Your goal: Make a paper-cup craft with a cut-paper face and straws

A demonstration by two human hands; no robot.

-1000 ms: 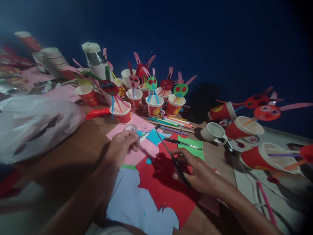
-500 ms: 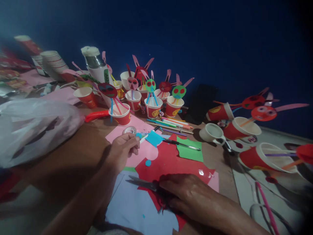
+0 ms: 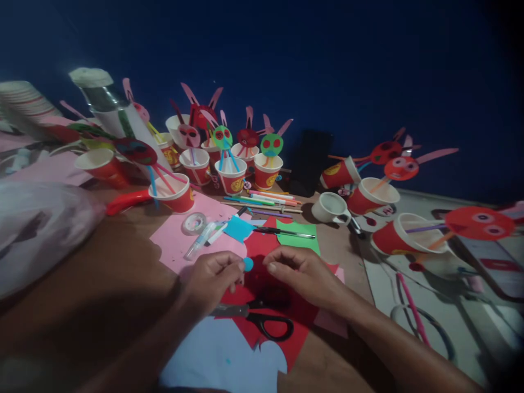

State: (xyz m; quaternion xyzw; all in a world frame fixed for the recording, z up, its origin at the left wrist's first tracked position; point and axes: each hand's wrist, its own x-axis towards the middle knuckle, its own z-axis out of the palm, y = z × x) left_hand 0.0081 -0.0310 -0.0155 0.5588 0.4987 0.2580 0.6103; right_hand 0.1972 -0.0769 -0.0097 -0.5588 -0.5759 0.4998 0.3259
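My left hand (image 3: 219, 275) pinches a small blue paper circle (image 3: 248, 264) at its fingertips, above the red paper (image 3: 262, 248). Facing it is my right hand (image 3: 305, 273), fingers curved and slightly apart, with nothing visible in them; it does not touch the circle. Below both hands lie black-handled scissors (image 3: 272, 327) on the red paper, blades pointing left and partly shadowed. A light blue sheet (image 3: 221, 355) is nearer to me. Beyond the hands are a blue paper piece (image 3: 238, 228), a green paper piece (image 3: 303, 240) and a black pen (image 3: 284, 232).
Decorated red cups (image 3: 231, 180) with paper faces stand along the back. A roll of clear tape (image 3: 194, 222) rests on pink paper. Several coloured pens (image 3: 262, 202) lie behind. At right is a white mug (image 3: 331, 207); at left, a plastic bag (image 3: 45, 234) and a flask (image 3: 123, 125).
My right hand has let go of the scissors and moved up toward the left hand. The left hand has brought the blue circle nearer, over the red paper. The view has turned right.
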